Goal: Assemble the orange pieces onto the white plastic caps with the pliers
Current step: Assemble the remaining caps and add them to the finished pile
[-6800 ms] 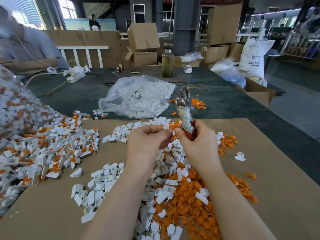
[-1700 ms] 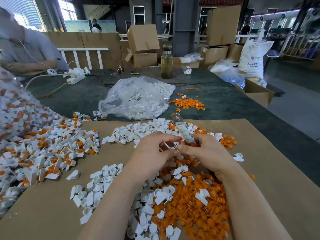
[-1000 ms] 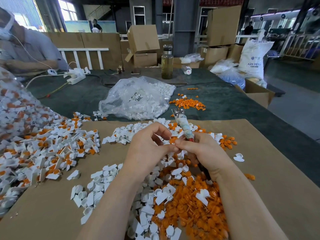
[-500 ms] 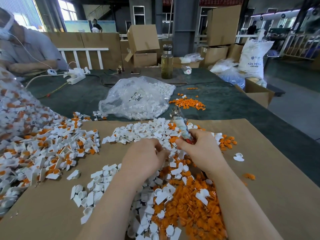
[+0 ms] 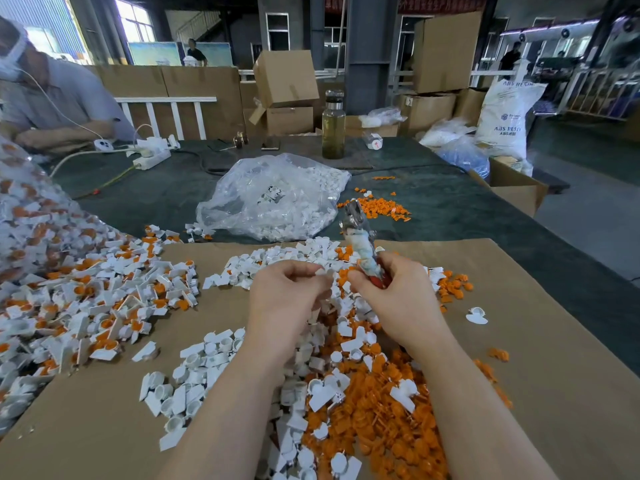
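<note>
Both hands grip: left hand (image 5: 289, 299) cap (image 5: 320, 271), right hand (image 5: 398, 296) pliers (image 5: 360, 244).

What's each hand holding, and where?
Right hand grips the pliers by the handles; left hand pinches a white cap at its edge.

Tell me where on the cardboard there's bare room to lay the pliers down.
Bare cardboard lies right of the right hand, past the lone white cap. Another bare strip lies between the assembled pile and the loose white caps. The middle under both hands is crowded.
</note>
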`<state>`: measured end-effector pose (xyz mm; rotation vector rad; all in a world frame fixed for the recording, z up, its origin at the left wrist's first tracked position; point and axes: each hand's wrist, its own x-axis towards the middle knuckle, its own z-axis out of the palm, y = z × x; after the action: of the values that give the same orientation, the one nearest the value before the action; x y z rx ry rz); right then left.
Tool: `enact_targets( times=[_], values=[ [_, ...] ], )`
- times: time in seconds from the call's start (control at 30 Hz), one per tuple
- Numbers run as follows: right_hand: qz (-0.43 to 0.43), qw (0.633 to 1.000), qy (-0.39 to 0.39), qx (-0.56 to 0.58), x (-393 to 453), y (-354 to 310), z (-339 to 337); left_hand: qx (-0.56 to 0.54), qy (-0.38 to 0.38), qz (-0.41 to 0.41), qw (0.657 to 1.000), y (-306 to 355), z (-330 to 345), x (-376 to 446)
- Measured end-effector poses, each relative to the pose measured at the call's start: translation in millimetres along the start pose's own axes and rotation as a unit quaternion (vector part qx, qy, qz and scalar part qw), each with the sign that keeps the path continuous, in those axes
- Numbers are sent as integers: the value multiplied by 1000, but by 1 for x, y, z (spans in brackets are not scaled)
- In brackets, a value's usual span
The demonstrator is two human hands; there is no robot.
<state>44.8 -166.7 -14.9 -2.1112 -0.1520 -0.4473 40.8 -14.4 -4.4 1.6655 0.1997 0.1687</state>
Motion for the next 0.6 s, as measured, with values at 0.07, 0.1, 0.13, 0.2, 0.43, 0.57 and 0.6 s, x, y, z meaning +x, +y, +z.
enact_targets(
  times=[0.07,0.1,0.13,0.2,0.43,0.57,0.6],
  values=[
    [-15,1000,11,-11,0,-2,1,-76,-6,-18,997,3,1,-2],
    [-20,1000,16,-17,0,-2,2,-95,-11,-22,995,5,1,-3],
    [-23,999,22,-20,0,-3,3,-105,-15,-24,994,6,2,-3],
    [-28,999,35,-22,-1,-3,4,-110,-20,-22,993,8,3,-5],
    [-49,995,77,-47,-4,-7,8,-93,2,5,996,12,7,-8],
    [-60,993,92,-39,-6,-9,10,-58,13,35,998,10,8,-8],
    [-61,993,93,-38,-6,-10,10,-43,13,45,998,10,8,-8]
  ],
)
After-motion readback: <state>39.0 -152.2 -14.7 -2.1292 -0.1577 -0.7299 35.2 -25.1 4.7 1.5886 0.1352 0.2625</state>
